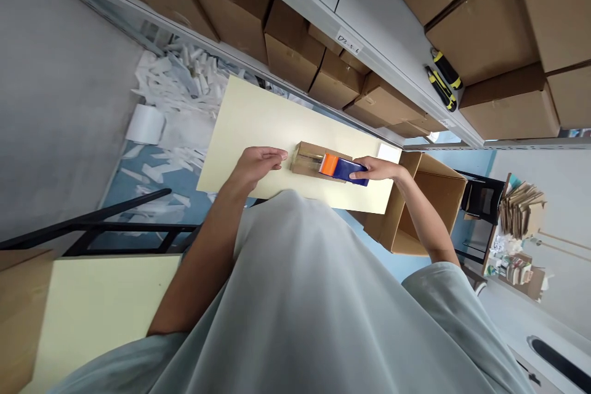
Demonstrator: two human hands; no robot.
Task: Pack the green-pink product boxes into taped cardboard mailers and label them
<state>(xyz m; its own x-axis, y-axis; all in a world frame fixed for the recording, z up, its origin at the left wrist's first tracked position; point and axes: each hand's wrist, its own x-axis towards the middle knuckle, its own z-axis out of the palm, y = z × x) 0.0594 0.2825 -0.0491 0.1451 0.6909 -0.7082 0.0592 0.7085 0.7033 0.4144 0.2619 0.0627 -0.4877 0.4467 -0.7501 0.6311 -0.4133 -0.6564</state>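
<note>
A small brown cardboard box (299, 167) lies on the pale yellow tabletop (249, 117) in front of me. In my right hand (373, 168) is a blue and orange tape dispenser (339, 169), held by its blue end. Its orange end rests over the middle of the box, where shiny clear tape (310, 157) shows. Off the box's left end hovers my left hand (262, 163), with fingers stretched out and the thumb a little apart beneath them. Nothing shows between those fingers.
Two yellow and black box cutters (441, 87) lie on the grey shelf (383, 18) above, among cardboard boxes. An open carton (410, 203) stands right of the table. White paper scraps (184, 86) and a white roll (145, 124) are at the left.
</note>
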